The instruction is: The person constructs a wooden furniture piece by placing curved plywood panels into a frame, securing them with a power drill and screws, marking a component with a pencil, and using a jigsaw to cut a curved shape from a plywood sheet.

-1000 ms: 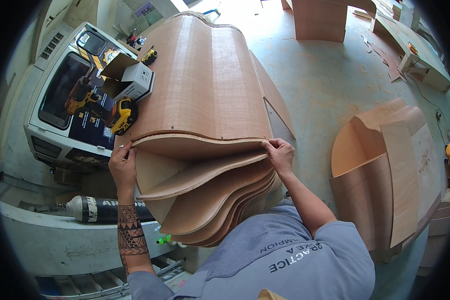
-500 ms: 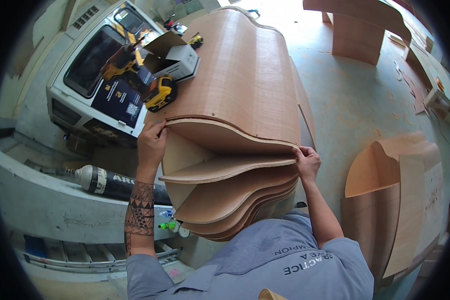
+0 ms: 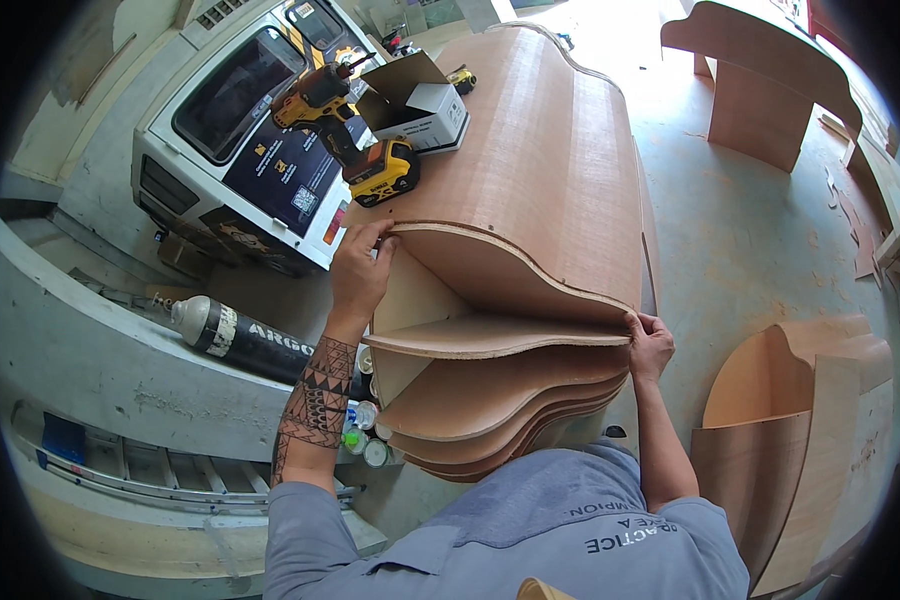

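A large curved plywood panel (image 3: 530, 160) forms the top of a wooden structure in front of me. My left hand (image 3: 362, 272) pinches the near left corner of its edge, thumb and fingers closed on it. At the near right corner, my right hand (image 3: 650, 347) grips the edge where the top panel meets a wavy plywood shelf (image 3: 500, 336). Below that lie several more wavy plywood sheets (image 3: 480, 400), stacked close together. On the panel, past my left hand, a yellow and black cordless drill (image 3: 345, 135) rests beside an open white box (image 3: 428, 115).
A white van (image 3: 220, 130) stands at the far left. Nearer on that side are a black gas cylinder (image 3: 245, 338), a ladder (image 3: 160, 465) and some small cans (image 3: 375, 453). To my right, another curved plywood piece (image 3: 760, 400) stands on the floor. A plywood assembly (image 3: 760, 110) is farther back.
The view has swung, so the structure and both hands appear farther right and the van shows more fully. Both hands remain on the panel's corners.
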The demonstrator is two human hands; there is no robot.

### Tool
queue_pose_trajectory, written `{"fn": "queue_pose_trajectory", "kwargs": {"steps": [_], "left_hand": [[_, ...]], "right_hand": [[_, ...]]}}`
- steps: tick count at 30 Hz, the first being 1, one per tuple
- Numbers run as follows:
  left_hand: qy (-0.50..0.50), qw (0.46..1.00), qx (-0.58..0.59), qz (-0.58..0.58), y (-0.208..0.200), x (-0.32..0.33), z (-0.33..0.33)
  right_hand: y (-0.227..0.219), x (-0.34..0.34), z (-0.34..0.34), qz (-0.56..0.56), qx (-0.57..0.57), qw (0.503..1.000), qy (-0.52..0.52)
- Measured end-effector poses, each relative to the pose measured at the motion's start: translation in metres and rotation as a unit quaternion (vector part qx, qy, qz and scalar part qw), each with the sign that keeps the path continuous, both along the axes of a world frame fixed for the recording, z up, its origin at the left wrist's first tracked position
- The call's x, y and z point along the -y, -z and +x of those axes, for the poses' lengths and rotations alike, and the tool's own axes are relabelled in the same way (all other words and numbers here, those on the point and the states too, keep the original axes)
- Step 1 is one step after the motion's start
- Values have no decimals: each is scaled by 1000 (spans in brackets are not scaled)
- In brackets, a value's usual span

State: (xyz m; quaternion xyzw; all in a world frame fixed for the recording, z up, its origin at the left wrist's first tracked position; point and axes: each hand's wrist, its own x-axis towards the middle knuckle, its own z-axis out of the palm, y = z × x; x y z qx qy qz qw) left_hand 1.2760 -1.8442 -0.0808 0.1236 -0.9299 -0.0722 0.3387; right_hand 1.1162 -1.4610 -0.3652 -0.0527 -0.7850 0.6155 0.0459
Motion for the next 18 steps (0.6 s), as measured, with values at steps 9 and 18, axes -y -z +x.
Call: {"fn": "queue_pose_trajectory", "kwargs": {"steps": [9, 18], "left_hand": [[-19, 998, 8, 62, -1, -8, -5], [1, 997, 4, 76, 0, -2, -6]], "right_hand": [[4, -1, 1, 17, -3, 1000, 16], [-5, 2, -1, -21, -28, 999, -7]]}}
